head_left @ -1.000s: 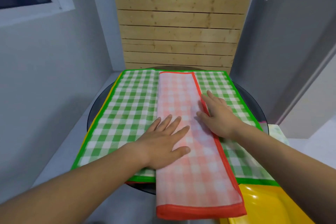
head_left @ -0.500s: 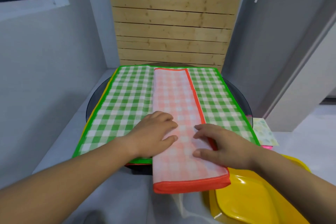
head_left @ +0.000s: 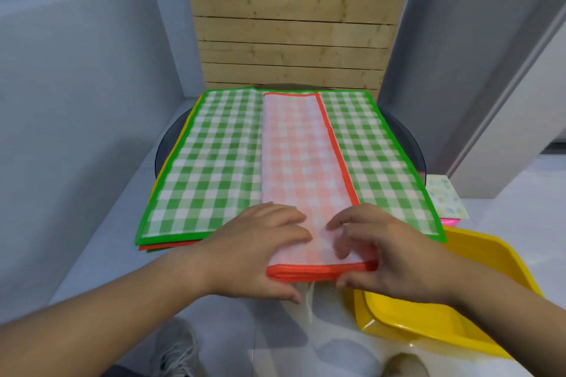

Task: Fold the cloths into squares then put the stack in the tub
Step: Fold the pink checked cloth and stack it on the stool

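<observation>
Pinches near hem of orange cloth (head_left: 303, 174), a long strip atop green cloth (head_left: 214, 162), with left hand (head_left: 260, 251) and right hand (head_left: 389, 251); mid-fold, likely needs hem carried squarely to far end, tub (head_left: 477, 257) just right of green cloth.

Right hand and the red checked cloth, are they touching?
Touching. The head view shows the right hand pinching the red checked cloth at its near hem, fingers on top and thumb below.

Soft, even indoor light; wide-angle bend.
Glare streaks the glossy yellow plastic tub (head_left: 428, 320) right of the grip; pale grey walls (head_left: 76, 107) bow at the edges.
</observation>
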Tool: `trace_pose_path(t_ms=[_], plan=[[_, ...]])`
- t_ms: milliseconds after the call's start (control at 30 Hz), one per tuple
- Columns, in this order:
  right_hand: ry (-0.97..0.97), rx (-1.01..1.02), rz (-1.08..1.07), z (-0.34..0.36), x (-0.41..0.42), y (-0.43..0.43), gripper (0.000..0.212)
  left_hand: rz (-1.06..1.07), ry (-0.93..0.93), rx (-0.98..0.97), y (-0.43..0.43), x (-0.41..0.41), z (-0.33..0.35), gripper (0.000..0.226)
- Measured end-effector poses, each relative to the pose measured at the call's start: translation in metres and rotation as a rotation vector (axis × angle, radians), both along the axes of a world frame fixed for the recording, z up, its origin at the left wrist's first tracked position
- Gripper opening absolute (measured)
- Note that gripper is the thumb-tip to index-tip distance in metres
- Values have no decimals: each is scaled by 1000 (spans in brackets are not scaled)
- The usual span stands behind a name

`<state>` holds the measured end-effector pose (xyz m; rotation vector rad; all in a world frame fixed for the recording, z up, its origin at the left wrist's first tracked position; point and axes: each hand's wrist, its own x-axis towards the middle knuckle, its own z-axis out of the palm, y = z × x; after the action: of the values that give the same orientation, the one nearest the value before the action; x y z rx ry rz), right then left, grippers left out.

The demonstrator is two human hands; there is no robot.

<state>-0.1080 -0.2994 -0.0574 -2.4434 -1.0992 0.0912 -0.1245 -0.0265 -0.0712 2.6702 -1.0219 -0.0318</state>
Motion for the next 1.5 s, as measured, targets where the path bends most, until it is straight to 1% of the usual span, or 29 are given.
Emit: trace_pose_path(t_ms=[133,200,267,400,533,667,833,967,1100,1200,1300,1333,1400,1500], plan=[[-64,-44,31,-11,-11,2,34,-7,-57,-22,-5,-6,-14,68],[-97,-70,29,-14,-15,4,34,-1,-67,-33,-6,-9,-18,63],[-129,-78,28,-15,-18,6,32,14,-34,-65,-6,-9,-20,61],[-184,-53,27,-17,-16,6,23,50,62,-186,-4,-9,-20,60],[-221,-66,9,-17,-15,6,26,60,69,-217,-1,-9,-23,55],[-240,-71,-5,-19,-16,9,34,92,73,-277,-1,-10,-27,51],[-264,-10,-21,-19,-17,9,22,140,93,-360,-2,-10,-27,44],[-237,39,-10,-14,-14,10,24,138,51,-351,-3,-12,-21,47],[-247,54,-33,-4,-9,12,28,146,-1,-338,-5,-12,-8,60],[-279,67,-74,13,-1,16,33,205,110,-336,0,-7,8,73],[-276,118,-116,36,11,19,33,274,286,-483,10,5,23,80],[-240,159,-129,44,16,22,32,297,313,-543,13,11,26,78],[-168,248,-165,60,29,28,27,329,339,-634,17,25,29,68],[-135,356,-242,77,58,40,11,368,382,-719,20,53,29,51]])
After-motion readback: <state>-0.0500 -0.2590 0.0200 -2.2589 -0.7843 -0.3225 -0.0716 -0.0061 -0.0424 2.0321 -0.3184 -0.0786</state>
